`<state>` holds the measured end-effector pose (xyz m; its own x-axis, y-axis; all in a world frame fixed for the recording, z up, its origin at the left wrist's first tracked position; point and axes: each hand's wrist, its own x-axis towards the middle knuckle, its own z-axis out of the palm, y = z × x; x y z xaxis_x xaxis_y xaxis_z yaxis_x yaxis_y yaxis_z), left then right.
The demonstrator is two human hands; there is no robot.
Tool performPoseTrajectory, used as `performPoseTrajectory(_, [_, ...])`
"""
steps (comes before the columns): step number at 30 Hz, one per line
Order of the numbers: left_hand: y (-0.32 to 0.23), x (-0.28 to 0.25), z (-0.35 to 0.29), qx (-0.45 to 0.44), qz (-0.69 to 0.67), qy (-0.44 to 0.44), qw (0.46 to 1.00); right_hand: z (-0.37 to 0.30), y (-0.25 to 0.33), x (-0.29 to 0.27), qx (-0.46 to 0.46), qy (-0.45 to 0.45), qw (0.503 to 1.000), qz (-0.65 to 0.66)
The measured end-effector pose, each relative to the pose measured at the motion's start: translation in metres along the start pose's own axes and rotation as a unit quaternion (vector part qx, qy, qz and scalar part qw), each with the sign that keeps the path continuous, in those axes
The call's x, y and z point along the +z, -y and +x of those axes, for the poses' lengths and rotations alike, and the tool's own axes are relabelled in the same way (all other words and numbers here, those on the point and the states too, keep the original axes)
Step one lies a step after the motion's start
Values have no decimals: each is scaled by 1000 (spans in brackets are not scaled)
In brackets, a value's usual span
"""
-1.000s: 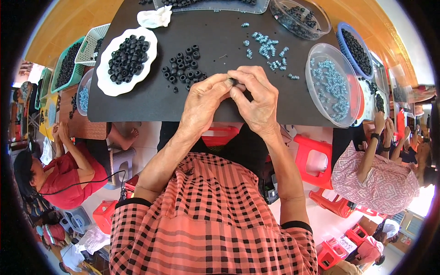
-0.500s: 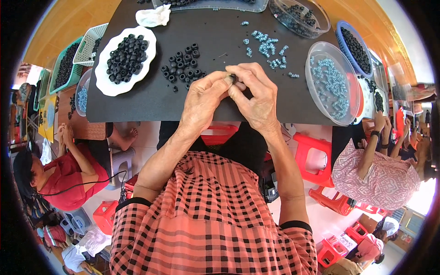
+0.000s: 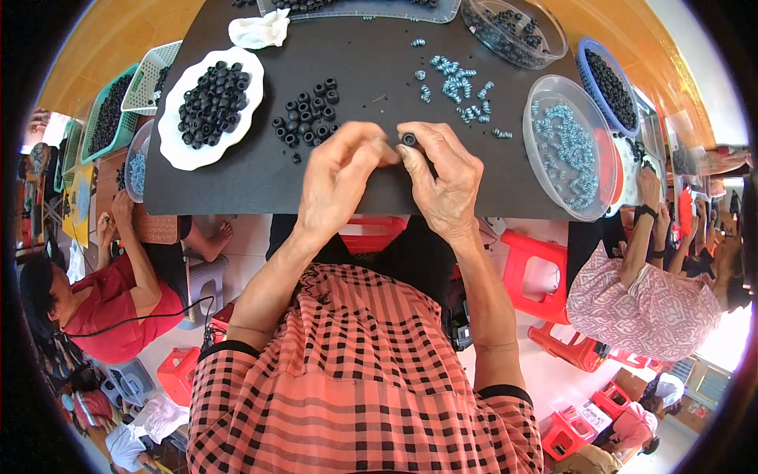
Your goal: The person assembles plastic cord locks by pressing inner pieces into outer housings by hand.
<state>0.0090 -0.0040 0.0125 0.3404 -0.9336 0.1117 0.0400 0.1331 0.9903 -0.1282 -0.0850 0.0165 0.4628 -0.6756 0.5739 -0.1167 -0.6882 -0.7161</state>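
Observation:
My right hand (image 3: 444,175) pinches a small black hollow cylinder (image 3: 408,140) between thumb and fingers, its round opening showing. Just left of it, my left hand (image 3: 341,172) is closed with its fingertips curled together; anything in them is hidden. The hands are a little apart, over the near part of the dark table. A loose group of similar black cylinders (image 3: 306,115) lies beyond my left hand. Beyond my right hand are several small blue-and-white spiral-striped pieces (image 3: 453,77).
A scalloped white plate (image 3: 169,141) of black cylinders stands on the left, a crumpled white cloth (image 3: 259,29) behind it. On the right, a clear round tray (image 3: 542,178) holds striped pieces. A clear container (image 3: 476,24) stands behind it. Co-workers sit at both sides.
My hands have come apart; the left drew back leftward from the black cylinder, which stays in the right hand. The co-worker on the left has raised a hand.

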Motion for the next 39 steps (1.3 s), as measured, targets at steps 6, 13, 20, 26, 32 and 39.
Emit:
performPoseTrajectory(6, [-71, 8, -20, 61, -96, 96, 989, 2, -4, 3, -15, 65, 996, 54])
performPoseTrajectory(13, [-138, 119, -34, 203, -543, 424, 696, -1, 10, 1, 62, 78, 994, -46])
performPoseTrajectory(20, [-139, 124, -30, 274, -569, 409, 659, 0, 7, 9, 55, 76, 995, -40])
performPoseTrajectory(26, [-135, 126, -32, 261, -557, 413, 671, 0, 4, 8, 54, 68, 995, -48])
performPoseTrajectory(32, [-129, 131, -33, 241, -554, 429, 672, 1, 5, 8, 48, 82, 994, -44])
performPoseTrajectory(39, [-127, 145, -34, 214, -544, 458, 669, -1, 7, 9, 45, 89, 995, -19])
